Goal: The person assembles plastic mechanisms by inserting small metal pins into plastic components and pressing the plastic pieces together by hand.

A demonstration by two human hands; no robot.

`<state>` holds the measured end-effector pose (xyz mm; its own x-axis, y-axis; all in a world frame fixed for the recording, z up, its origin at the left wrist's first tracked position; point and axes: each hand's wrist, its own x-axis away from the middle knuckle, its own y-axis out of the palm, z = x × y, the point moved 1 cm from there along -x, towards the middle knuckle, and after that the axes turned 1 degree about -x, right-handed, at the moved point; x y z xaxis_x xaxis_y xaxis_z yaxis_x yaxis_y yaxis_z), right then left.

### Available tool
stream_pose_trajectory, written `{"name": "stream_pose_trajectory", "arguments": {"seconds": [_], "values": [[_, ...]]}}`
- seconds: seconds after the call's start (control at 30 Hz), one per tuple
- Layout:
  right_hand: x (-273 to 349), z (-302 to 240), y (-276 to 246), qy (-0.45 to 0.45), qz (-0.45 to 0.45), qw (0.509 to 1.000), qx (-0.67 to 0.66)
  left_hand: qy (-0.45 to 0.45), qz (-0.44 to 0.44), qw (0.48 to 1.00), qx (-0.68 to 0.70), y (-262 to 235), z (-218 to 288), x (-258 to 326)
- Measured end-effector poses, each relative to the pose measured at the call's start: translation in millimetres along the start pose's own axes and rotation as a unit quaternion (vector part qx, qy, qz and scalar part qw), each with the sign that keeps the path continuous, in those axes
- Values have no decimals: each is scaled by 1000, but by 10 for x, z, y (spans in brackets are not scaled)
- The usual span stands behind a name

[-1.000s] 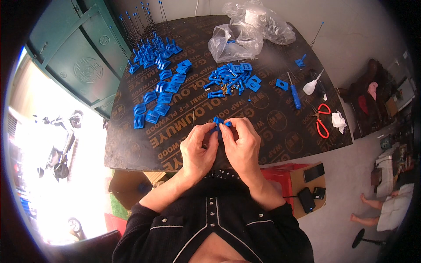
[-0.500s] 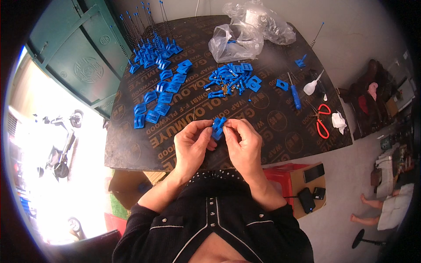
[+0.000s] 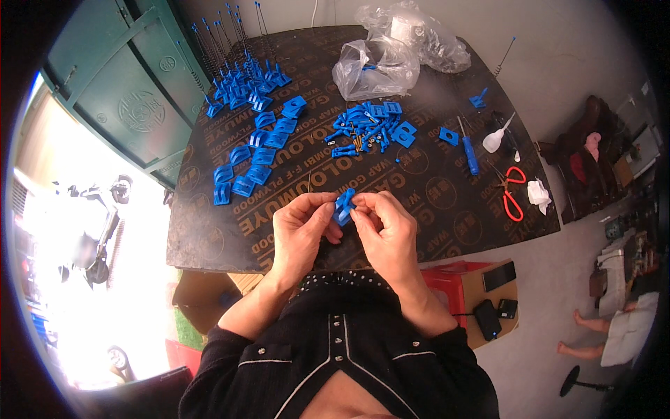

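Pinching the small blue plastic clip piece (image 3: 343, 207) between both thumbs and forefingers, your left hand (image 3: 301, 234) and right hand (image 3: 386, 234) hold it just above the dark plywood table's (image 3: 209, 237) near edge. Keep fingertips pressed together, press squarely so the halves don't skew.

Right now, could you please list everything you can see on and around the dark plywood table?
Dark plywood table: one, brown-black, centre.
Small blue plastic part: one, pinched between both hands.
Flat blue plastic pieces: many, in rows at table left.
Blue bases with thin upright wire stems: many, far left corner.
Loose small blue parts: a heap, table centre.
Clear plastic bags: at least two, far edge.
Blue-handled screwdriver: one, right.
White squeeze bottle: one, right.
Red-handled scissors: one, right edge.
Red plastic stool: one, floor, right.
Green metal door: left.
Left hand: gripping the part.
Right hand: gripping the part.
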<state>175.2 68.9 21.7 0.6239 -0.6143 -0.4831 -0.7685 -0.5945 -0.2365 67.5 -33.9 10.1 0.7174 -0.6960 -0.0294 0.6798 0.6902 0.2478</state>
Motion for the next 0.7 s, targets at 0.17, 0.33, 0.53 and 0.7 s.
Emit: {"name": "stream_pose_trajectory", "arguments": {"seconds": [0.17,0.33,0.53,0.7], "values": [[-10,-3,-8,-13,-5,1000,-7,-13,-7,1000,7,-16,21,-6],[-27,-16,-20,-30,-22,999,-8,-27,-20,999,23,-62,30,-11],[-47,-29,-39,-37,-42,998,-6,-25,-45,998,39,-106,34,-23],[-26,-51,-50,-29,-50,998,-21,-37,-45,997,44,-114,65,31]]}}
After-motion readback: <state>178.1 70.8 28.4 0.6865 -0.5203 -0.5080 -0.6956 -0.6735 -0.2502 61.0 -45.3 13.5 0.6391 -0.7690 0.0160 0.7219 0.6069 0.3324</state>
